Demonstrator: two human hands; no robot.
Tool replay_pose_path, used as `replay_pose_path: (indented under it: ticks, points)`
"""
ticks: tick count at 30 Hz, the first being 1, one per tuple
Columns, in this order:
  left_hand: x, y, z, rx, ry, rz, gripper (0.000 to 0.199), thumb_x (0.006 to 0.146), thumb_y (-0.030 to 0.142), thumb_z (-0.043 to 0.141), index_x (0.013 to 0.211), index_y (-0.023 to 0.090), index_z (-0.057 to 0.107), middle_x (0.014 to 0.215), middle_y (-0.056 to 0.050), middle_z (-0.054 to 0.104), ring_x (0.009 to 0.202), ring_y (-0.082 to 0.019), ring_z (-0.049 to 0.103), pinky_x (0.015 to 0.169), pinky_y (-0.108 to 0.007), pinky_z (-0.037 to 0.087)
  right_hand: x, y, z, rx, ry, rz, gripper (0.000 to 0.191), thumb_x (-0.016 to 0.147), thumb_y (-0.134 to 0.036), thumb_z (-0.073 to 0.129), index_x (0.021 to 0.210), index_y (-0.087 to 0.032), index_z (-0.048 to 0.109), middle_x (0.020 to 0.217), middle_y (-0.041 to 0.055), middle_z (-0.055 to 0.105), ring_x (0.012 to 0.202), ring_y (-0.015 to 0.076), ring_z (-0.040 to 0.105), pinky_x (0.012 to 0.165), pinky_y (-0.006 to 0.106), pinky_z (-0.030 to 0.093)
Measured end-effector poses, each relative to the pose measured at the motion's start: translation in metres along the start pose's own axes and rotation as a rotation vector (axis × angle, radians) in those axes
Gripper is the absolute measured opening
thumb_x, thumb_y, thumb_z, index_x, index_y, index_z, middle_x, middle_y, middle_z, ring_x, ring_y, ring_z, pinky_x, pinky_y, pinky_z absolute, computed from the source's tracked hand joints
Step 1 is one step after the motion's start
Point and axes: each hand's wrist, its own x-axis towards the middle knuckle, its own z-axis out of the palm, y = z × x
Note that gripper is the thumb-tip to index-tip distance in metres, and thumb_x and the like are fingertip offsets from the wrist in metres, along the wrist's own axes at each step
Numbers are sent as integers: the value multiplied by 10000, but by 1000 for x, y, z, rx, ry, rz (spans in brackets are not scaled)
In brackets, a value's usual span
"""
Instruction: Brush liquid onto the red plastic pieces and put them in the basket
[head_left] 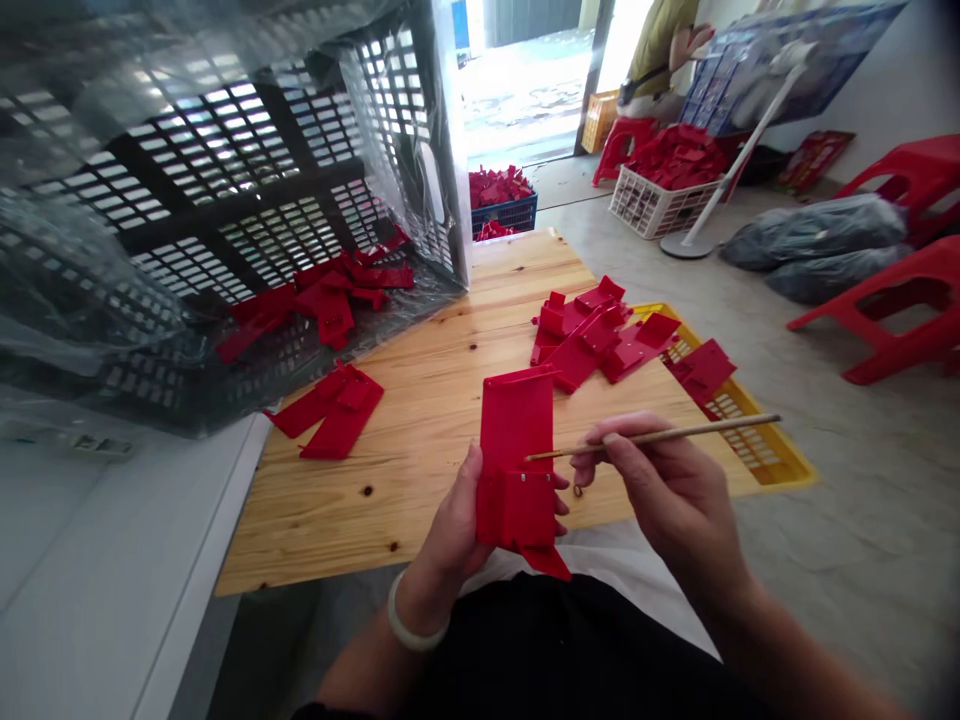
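My left hand (450,520) grips a flat red plastic part (517,425) from below and holds it up over the table's near edge. The part has a raised square block with two small silvery spots. In my right hand (667,490) is a thin wooden stick, probably a brush (675,433), pinched between thumb and fingers. Its tip lies at the part's face, just above the raised block; whether it touches I cannot tell. More red parts are heaped on the wooden table (420,400): a pile (585,335) beyond my hands, and a couple of pieces (337,410) at the left.
A black plastic-lined crate (247,230) on its side holds several red parts. A yellow basket (780,465) stands at the table's right edge. Beyond are a white basket (637,205) of red parts, a fan (697,240), red stools (900,280) and a person (660,60).
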Motion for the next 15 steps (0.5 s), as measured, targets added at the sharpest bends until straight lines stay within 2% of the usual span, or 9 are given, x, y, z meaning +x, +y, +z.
replay_pose_path:
  ticks: [9, 15]
  points:
    - [-1, 1, 0, 11, 21, -11, 811, 959, 819, 584, 1171, 76, 829, 1155, -207, 815, 905, -294, 788, 829, -436, 682, -1, -1, -5, -14, -13, 13, 94, 1077, -286, 682, 1069, -234, 760, 862, 22, 775, 732, 173, 770, 658, 295, 681]
    - [3, 3, 3, 8, -18, -19, 792, 949, 815, 602, 1170, 90, 829, 1209, -216, 806, 920, -309, 796, 791, -412, 676, 1, 0, -6, -26, -14, 16, 104, 1082, -299, 677, 1069, -227, 752, 846, 15, 778, 734, 175, 777, 653, 289, 678]
